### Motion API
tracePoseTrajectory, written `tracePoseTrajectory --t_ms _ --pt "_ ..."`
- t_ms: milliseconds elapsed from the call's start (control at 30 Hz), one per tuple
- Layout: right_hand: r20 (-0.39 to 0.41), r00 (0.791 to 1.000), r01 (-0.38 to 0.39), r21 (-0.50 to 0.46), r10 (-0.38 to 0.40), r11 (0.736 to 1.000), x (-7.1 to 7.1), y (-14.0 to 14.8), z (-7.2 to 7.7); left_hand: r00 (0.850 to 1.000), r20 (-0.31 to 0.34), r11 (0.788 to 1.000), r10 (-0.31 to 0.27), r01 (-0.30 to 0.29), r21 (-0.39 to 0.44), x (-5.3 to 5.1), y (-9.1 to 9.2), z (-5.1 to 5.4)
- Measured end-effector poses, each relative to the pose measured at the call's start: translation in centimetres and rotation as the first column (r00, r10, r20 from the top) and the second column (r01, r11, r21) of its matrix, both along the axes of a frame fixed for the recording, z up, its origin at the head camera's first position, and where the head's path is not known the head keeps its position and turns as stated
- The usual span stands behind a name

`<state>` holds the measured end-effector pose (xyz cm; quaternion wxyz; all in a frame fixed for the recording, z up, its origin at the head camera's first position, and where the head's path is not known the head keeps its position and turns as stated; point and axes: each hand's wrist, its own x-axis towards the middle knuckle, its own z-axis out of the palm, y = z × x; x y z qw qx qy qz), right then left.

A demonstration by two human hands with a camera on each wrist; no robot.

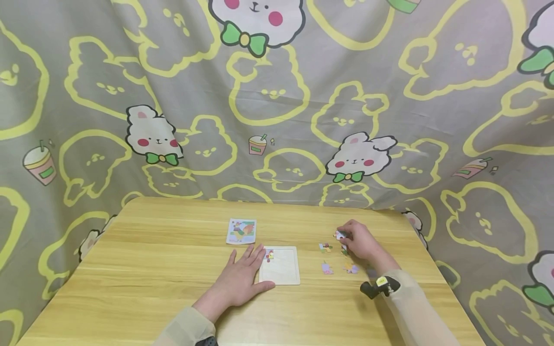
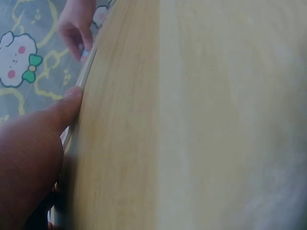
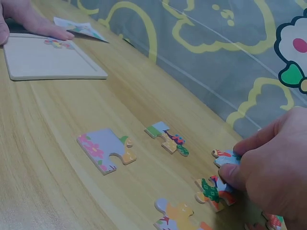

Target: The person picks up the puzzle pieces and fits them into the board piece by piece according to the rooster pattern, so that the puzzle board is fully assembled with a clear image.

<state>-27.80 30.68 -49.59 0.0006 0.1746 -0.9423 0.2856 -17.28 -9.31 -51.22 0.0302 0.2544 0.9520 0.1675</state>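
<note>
My left hand (image 1: 244, 278) lies with fairly straight fingers on the left side of a white puzzle tray (image 1: 283, 271), its fingertips at the upper left corner. One jigsaw piece (image 1: 270, 257) sits in that corner, partly covered by the fingers. To the right, my right hand (image 1: 361, 241) pinches another jigsaw piece (image 3: 226, 157) between thumb and fingers. Just below the pinched piece, a green and red jigsaw piece (image 3: 211, 191) lies on the table. Nearby are a lilac piece with pink flowers (image 3: 101, 143) and a small piece with green and blue (image 3: 158, 128).
A picture card (image 1: 241, 231) with a colourful print lies behind the tray. A yellow and purple piece (image 1: 350, 268) is among several loose pieces on the wooden table (image 1: 151, 269). Behind the table's far edge hangs a patterned grey curtain (image 1: 285, 158).
</note>
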Motion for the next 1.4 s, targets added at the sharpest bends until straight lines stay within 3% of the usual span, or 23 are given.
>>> tracePoseTrajectory --t_ms 567,867,1100,1400 --pt "0.017 0.998 -0.054 0.064 0.053 0.997 0.4 -0.4 0.4 1.000 0.007 1.000 -0.006 0.006 0.010 0.2 0.0 0.2" --pt "0.014 0.999 -0.042 -0.001 0.042 0.999 0.6 -0.6 0.5 1.000 0.006 1.000 -0.002 0.002 0.000 0.1 0.0 0.2" --pt "-0.024 0.994 -0.103 -0.041 0.102 0.994 1.1 -1.9 1.2 1.000 0.000 1.000 0.006 -0.006 -0.005 0.0 0.0 0.0" --pt "-0.028 0.992 -0.124 -0.066 0.123 0.990 1.8 -3.7 1.9 1.000 0.002 1.000 0.002 -0.002 -0.001 0.0 0.0 0.1"
